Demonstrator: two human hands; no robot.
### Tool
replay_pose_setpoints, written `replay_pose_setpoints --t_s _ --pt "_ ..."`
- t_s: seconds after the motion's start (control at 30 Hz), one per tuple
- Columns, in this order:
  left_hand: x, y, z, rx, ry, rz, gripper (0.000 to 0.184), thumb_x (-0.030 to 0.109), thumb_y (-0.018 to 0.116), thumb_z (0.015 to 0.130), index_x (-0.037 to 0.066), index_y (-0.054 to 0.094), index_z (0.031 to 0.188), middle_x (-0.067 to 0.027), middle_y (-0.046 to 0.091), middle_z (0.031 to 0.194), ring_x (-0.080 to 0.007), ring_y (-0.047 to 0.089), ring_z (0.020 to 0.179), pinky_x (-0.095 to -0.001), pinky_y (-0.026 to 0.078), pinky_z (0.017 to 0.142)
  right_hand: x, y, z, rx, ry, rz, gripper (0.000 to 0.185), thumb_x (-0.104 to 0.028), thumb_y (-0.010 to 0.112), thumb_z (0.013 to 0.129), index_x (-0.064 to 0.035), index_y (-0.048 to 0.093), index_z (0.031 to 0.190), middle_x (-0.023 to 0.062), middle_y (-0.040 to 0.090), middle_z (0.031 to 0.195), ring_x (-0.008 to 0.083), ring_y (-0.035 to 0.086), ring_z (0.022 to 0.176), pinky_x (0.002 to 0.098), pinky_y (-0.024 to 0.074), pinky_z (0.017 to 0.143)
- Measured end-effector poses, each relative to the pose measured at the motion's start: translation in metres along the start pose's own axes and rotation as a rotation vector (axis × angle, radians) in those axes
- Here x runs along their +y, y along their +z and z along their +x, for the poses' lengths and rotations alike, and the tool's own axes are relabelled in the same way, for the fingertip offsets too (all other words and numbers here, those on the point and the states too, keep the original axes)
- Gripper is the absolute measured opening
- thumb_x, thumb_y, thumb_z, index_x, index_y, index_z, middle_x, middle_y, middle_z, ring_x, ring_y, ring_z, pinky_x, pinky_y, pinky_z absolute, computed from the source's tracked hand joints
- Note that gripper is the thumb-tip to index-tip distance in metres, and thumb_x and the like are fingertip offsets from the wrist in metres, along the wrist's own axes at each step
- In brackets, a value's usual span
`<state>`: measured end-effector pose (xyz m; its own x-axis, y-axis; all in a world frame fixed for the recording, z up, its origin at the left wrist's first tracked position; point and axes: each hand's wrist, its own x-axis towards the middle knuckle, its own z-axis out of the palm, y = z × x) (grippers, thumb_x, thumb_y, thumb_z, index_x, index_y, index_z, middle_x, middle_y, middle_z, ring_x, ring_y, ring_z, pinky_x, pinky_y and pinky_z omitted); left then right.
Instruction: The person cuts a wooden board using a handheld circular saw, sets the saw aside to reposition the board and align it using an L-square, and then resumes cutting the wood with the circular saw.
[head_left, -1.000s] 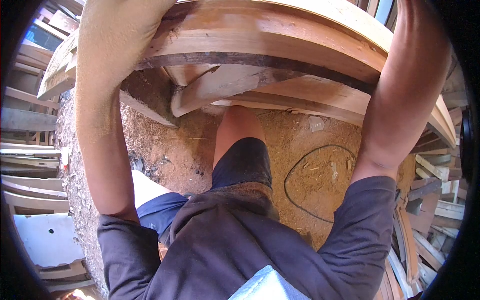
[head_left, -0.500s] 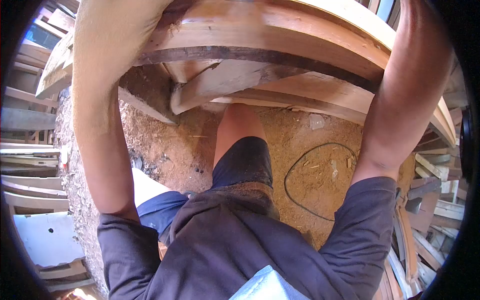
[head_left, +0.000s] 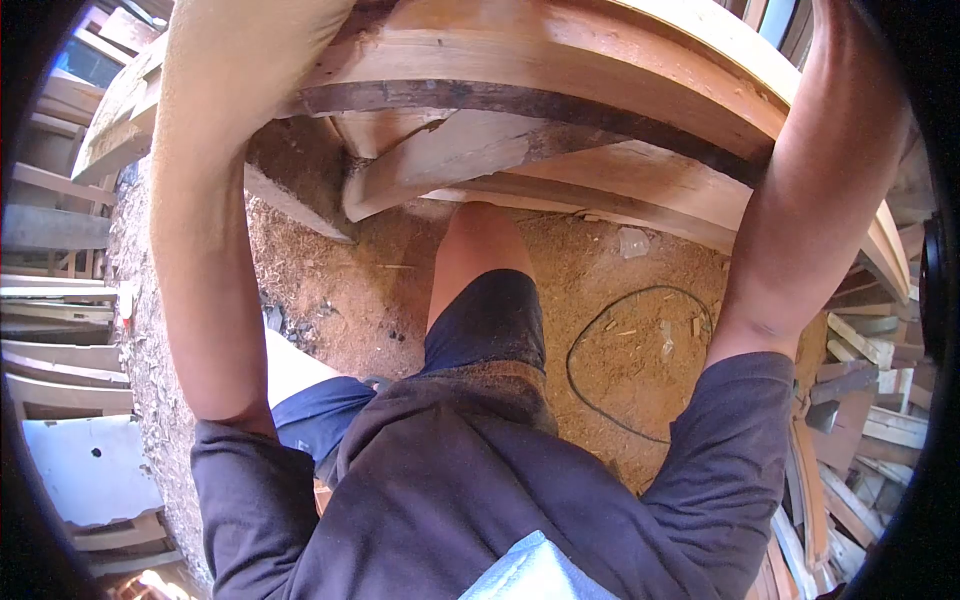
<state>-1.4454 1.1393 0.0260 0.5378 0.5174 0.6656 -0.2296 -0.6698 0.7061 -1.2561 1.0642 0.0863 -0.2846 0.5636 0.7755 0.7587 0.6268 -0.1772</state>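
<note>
- Wearing a dark shirt (head_left: 440, 470) and dark shorts (head_left: 487, 320), with one bare knee (head_left: 484, 240) poking out near the wood.
- Reaching far ahead with the left arm (head_left: 205, 200), pale as if dusty, and the right arm (head_left: 810, 220), one at each side of the view.
- Can't see the left hand, cut off past the top edge. Can't tell if spread, pressed together or pinching something.
- Can't see the right hand either, also past the top. Can't tell how open or closed, or if touching the wood.
- Between and behind the arms, a big curved wood frame (head_left: 560, 65), bending across the top, with a dark strip (head_left: 520, 98) low along it and a slanting board (head_left: 450, 160) underneath.
- Seems to be busy with that frame, reaching across it on both sides. Looks to call next for steady arms and care near the wood's edge.
- Down on the dusty ground (head_left: 570, 270), a black cord (head_left: 569, 360) in a loop and a clear scrap (head_left: 633, 242).
- Farther out, a left wood pile (head_left: 75, 395) near a white sheet (head_left: 95, 475), and a right wood pile (head_left: 900, 420).
</note>
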Motion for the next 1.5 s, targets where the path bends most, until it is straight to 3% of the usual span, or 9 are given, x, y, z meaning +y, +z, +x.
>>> replay_pose_setpoints --t_s 0.37,0.53,0.63,0.73,0.8,0.87,1.1,1.33,1.5 --pt "-0.003 -0.012 0.001 -0.085 -0.083 -0.002 0.016 0.013 0.078 0.097 0.006 0.067 0.107 0.0007 0.072 0.095 -0.0068 0.068 0.084 -0.0207 0.056 0.070 -0.003 -0.008 0.017 0.026 -0.025 0.028 0.030 -0.025 0.071 0.100 0.0020 0.067 0.113 0.0075 0.071 0.082 0.0131 0.068 0.066 0.0266 0.0565 0.060" --pt "-0.013 -0.017 0.002 -0.113 0.015 0.291 0.011 0.014 0.074 0.099 0.007 0.069 0.106 -0.0033 0.071 0.102 -0.0088 0.065 0.100 -0.0260 0.052 0.095 -0.003 -0.026 0.032 0.030 -0.027 0.079 0.033 -0.028 0.073 0.100 0.0010 0.067 0.115 0.0074 0.071 0.082 0.0134 0.068 0.065 0.0261 0.0571 0.060" --pt "-0.017 -0.014 -0.004 -0.039 -0.052 0.245 0.021 0.019 0.072 0.102 0.002 0.067 0.114 -0.0008 0.071 0.097 -0.0080 0.063 0.094 -0.0242 0.050 0.082 -0.003 -0.040 0.020 -0.025 0.175 0.095 0.041 -0.037 0.077 0.098 -0.0022 0.066 0.118 0.0071 0.071 0.084 0.0141 0.068 0.063 0.0246 0.0588 0.058" --pt "-0.028 -0.009 -0.007 0.008 -0.016 0.219 0.019 0.017 0.071 0.104 0.005 0.063 0.115 0.0043 0.058 0.092 -0.0053 0.054 0.088 -0.0244 0.046 0.080 -0.047 -0.045 -0.019 0.210 0.234 0.063 0.020 -0.018 0.067 0.101 -0.0008 0.063 0.111 0.0075 0.066 0.096 0.0147 0.064 0.073 0.0218 0.0544 0.066" --pt "-0.022 -0.009 -0.005 0.038 -0.045 0.186 0.016 0.015 0.069 0.103 0.004 0.062 0.113 0.0045 0.055 0.091 -0.0055 0.052 0.088 -0.0247 0.046 0.081 -0.079 -0.042 -0.063 0.307 0.012 0.259 0.022 -0.020 0.073 0.099 -0.0045 0.068 0.113 0.0101 0.070 0.098 0.0168 0.069 0.074 0.0258 0.0575 0.069" --pt "-0.020 -0.009 -0.006 0.058 -0.045 0.191 0.015 0.013 0.068 0.103 0.004 0.061 0.113 0.0042 0.055 0.091 -0.0057 0.052 0.088 -0.0244 0.046 0.081 -0.088 -0.036 -0.087 -0.044 -0.401 0.758 0.024 -0.022 0.079 0.097 -0.0082 0.072 0.115 0.0127 0.074 0.100 0.0189 0.073 0.074 0.0298 0.0607 0.072" --pt "-0.036 -0.010 -0.003 0.134 -0.057 0.060 0.016 0.012 0.067 0.100 0.002 0.061 0.111 0.0001 0.060 0.093 -0.0086 0.055 0.086 -0.0262 0.047 0.079 -0.172 0.043 -0.108 0.283 -0.354 1.027 0.018 -0.012 0.072 0.096 -0.0214 0.072 0.112 0.0066 0.062 0.087 0.0167 0.057 0.066 0.0362 0.0556 0.073" --pt "-0.047 -0.026 -0.005 0.220 -0.005 -0.166 0.015 0.012 0.063 0.103 0.002 0.061 0.114 0.0004 0.064 0.097 -0.0044 0.050 0.081 -0.0235 0.044 0.071 -0.198 0.055 -0.097 0.366 -0.298 1.065 0.016 -0.004 0.069 0.094 -0.0185 0.069 0.100 0.0054 0.058 0.071 0.0176 0.051 0.051 0.0401 0.0569 0.066" --pt "-0.003 -0.075 -0.054 0.438 -0.172 -0.389 0.016 0.012 0.060 0.105 0.002 0.061 0.118 -0.0051 0.064 0.106 -0.0106 0.058 0.093 -0.0283 0.051 0.091 -0.201 0.068 -0.087 0.565 -0.503 0.984 0.015 -0.014 0.075 0.097 -0.0170 0.069 0.109 0.0029 0.054 0.062 0.0121 0.043 0.045 0.0311 0.0486 0.058"
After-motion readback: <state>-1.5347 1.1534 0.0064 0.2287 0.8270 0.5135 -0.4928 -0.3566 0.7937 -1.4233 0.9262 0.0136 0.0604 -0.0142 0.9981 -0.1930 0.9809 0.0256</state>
